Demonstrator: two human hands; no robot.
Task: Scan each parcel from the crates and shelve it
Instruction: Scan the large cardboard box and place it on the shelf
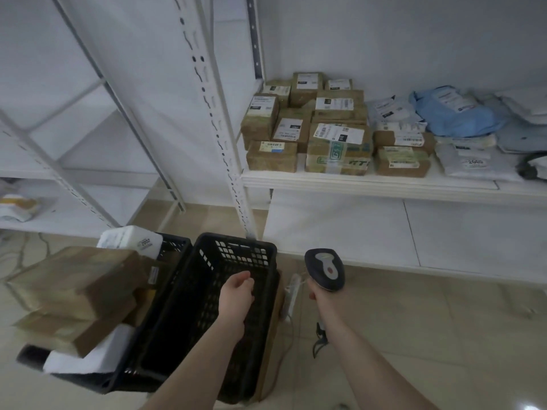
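On the far left a white shelf unit (pixel 68 173) holds one pale parcel at its low edge (pixel 17 207). Below it, on the floor, a black crate (pixel 174 247) is heaped with brown boxes (pixel 74 279) and a white bag marked 2002 (pixel 130 241); these look unscanned, so a good share of the work seems left. Just beside it stands a second black crate (pixel 236 253), and as far as its dark inside shows, nothing lies in it, which suggests that one is already cleared.

The left hand (pixel 236 294) hangs over this second crate with fingers loosely curled, gripping nothing. To its right, the right hand (pixel 315 291) is wrapped round the handle of a barcode scanner (pixel 325 269), whose head points away from the person toward the shelving; a cable (pixel 319 341) trails from it to the tiled floor (pixel 444 335).

Further right, the middle shelf (pixel 384 186) carries the finished part: a tight group of brown labelled boxes (pixel 337 149) at its left end, then white and blue mailer bags (pixel 455 113) piled toward the right edge. The shelf board below it (pixel 340 226) shows nothing on its visible part.

My reading: between parcels, with the next one to come from the heaped left crate, since no parcel is in either hand
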